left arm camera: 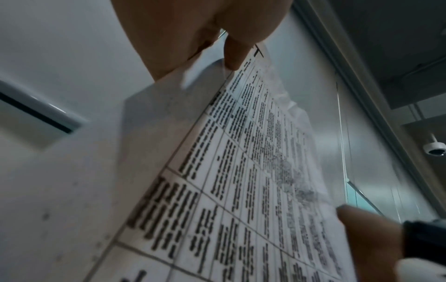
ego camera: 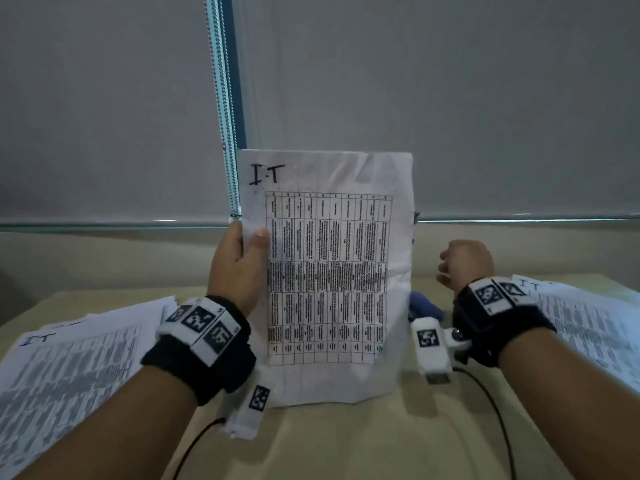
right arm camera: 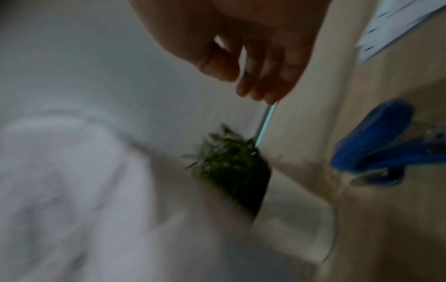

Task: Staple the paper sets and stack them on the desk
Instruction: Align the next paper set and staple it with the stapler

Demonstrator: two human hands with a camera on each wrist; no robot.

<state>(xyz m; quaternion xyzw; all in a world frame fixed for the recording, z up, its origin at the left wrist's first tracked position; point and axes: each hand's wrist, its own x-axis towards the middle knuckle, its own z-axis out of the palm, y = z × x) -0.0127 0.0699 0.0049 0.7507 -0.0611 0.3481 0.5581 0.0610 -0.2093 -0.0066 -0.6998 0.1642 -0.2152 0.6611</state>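
A paper set [ego camera: 329,271] marked "I.T", with a printed table, stands upright with its bottom edge on the desk [ego camera: 346,441]. My left hand [ego camera: 239,261] grips its left edge, thumb on the front and fingers behind. In the left wrist view the thumb [left arm camera: 234,55] presses on the sheet [left arm camera: 241,190]. My right hand [ego camera: 464,261] hovers to the right of the set, apart from it, with fingers loosely curled and holding nothing [right arm camera: 253,66]. A blue stapler [ego camera: 424,304] lies on the desk behind the set's right edge, partly hidden. In the right wrist view the stapler [right arm camera: 376,141] lies below my hand.
A spread pile of printed sheets [ego camera: 69,368] covers the desk's left side, and another pile [ego camera: 581,320] lies at the right. A small green plant [right arm camera: 231,166] stands behind the set. A blind with a bead chain [ego camera: 225,133] closes off the back.
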